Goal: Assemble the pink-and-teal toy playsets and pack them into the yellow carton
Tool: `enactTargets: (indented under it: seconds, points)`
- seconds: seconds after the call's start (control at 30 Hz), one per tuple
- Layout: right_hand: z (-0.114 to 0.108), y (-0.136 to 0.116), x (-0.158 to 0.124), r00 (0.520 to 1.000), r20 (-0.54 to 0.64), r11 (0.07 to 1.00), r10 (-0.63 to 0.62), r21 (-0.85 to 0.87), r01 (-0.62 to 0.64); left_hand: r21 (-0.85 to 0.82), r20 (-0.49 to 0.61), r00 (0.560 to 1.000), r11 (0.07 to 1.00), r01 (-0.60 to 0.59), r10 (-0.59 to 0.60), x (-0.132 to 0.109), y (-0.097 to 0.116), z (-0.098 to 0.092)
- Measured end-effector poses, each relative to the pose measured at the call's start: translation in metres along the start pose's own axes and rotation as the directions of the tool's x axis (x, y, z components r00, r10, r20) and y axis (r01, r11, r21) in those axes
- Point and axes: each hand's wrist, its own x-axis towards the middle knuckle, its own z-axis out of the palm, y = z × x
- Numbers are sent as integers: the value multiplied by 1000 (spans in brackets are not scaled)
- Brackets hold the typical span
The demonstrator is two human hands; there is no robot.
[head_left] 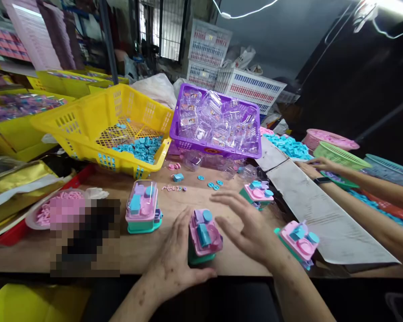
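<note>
My left hand [171, 257] curves around the left and near sides of a small pink and teal toy playset [205, 237], thumb at its near edge. Blue and purple pieces sit on the toy's pink top. Just right of it hovers my right hand [246, 228], open, its fingers spread and holding nothing. To the left stands a similar toy under a clear cover [143, 203]. Two more are on the right: one farther back [258, 193] and a tilted one [299, 241] beyond my right wrist.
Behind are a yellow basket [83, 150] with blue pieces and a purple basket [218, 151] of clear covers. Blue wheels [215, 184] and small pink parts [171, 188] lie on the table. Another person's arms [342, 188] reach in at right, beyond a grey board [309, 214].
</note>
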Motion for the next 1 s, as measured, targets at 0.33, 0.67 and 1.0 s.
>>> enactTargets:
  seconds: [0.33,0.67,1.0]
  points:
    - [68,116,171,886,-3,847,464,-291,-445,-322,53,997,944,68,-53,8,-39,31]
    - [90,134,191,870,-46,809,491,-348,-475,-354,83,997,935,21,9,13,-42,27]
    - [5,90,101,900,188,726,394,537,-430,-334,143,988,938,99,-53,17,-28,10]
